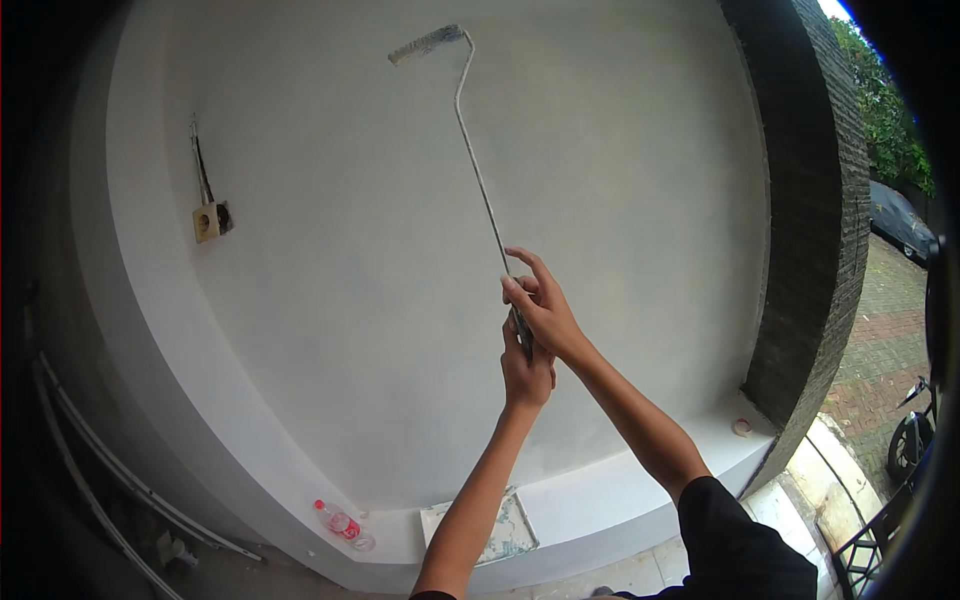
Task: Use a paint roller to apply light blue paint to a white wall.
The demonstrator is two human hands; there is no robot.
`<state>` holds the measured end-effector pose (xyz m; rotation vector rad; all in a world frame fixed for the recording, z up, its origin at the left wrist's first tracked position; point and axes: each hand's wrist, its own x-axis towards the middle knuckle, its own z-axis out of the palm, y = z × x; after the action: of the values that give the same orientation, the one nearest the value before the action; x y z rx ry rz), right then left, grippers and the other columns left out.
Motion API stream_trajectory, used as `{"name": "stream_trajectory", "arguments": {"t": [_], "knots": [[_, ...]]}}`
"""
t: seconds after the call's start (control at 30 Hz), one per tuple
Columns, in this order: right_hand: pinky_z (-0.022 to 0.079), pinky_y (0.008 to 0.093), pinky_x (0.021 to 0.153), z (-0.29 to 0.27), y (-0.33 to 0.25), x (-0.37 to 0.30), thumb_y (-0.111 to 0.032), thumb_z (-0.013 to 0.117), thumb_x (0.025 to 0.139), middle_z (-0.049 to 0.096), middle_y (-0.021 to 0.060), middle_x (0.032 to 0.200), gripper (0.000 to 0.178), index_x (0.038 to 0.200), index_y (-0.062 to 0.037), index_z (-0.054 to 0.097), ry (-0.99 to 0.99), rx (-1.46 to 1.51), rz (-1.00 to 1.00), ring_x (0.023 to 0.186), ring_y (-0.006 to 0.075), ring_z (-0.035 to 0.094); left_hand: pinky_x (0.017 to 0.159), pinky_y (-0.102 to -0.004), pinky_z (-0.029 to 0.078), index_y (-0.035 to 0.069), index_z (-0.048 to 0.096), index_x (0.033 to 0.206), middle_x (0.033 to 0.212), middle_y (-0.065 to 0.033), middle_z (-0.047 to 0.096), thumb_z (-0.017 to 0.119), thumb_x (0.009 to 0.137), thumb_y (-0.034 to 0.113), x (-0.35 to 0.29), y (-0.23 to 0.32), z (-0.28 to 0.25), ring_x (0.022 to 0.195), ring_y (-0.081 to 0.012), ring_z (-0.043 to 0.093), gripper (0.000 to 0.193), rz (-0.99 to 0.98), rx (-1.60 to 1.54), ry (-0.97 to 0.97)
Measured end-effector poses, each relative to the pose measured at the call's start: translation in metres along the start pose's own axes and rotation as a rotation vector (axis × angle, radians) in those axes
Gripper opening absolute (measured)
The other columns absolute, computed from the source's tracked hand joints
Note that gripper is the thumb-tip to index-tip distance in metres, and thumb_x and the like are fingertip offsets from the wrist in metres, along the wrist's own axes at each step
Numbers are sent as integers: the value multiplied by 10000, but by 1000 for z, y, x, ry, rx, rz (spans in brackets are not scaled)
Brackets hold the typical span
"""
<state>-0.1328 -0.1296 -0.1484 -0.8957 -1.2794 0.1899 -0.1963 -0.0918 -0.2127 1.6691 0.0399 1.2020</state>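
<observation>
A paint roller (483,180) with a long thin wire frame reaches up the pale wall (350,270). Its paint-smeared sleeve lies against or close to the wall near the top. Lower on the handle, my left hand (527,372) is wrapped round the grip. Just above it my right hand (542,305) grips the handle's upper end, thumb along it and index finger stretched out. Below my arms a paint tray (512,530) with white and greenish smears rests on the ledge, partly hidden by my left forearm.
A clear plastic bottle with a red label (342,525) lies on the white ledge (590,505). A roll of tape (741,427) sits at its right end. An electrical socket (208,222) with exposed wires is at left. A dark textured pillar (815,200) borders the right, with a motorcycle (908,440) outside.
</observation>
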Motion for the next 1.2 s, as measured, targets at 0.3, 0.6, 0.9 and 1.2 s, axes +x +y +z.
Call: {"name": "stream_trajectory", "arguments": {"t": [0.3,0.6,0.9,1.2], "knots": [[463,331,588,0,-24,125,-280,440,903,594,102,726,412,1288,-136,417,168,-169,-26,605,200,575,342,-287,386,1,356,850,531,-90,522,485,880,226,96,28,5,365,-167,516,262,57,232,81],[387,302,450,-15,7,174,-244,405,920,455,67,563,360,1256,-136,479,377,-437,-231,424,134,418,319,-271,358,3,346,844,512,-75,492,476,881,244,139,7,18,340,-139,462,276,54,76,-2],[456,418,659,-24,8,180,-245,390,907,621,163,811,353,1239,-168,484,400,-619,-171,744,348,582,325,-257,325,11,346,863,509,-50,454,475,883,213,160,-15,23,340,-107,406,241,43,-140,-75],[440,415,539,-25,88,97,-179,407,909,602,164,675,350,1252,-155,469,380,-704,-123,594,350,569,326,-237,298,33,371,973,579,-24,472,505,870,241,78,-92,30,352,-71,380,267,-86,-185,-26]]}}
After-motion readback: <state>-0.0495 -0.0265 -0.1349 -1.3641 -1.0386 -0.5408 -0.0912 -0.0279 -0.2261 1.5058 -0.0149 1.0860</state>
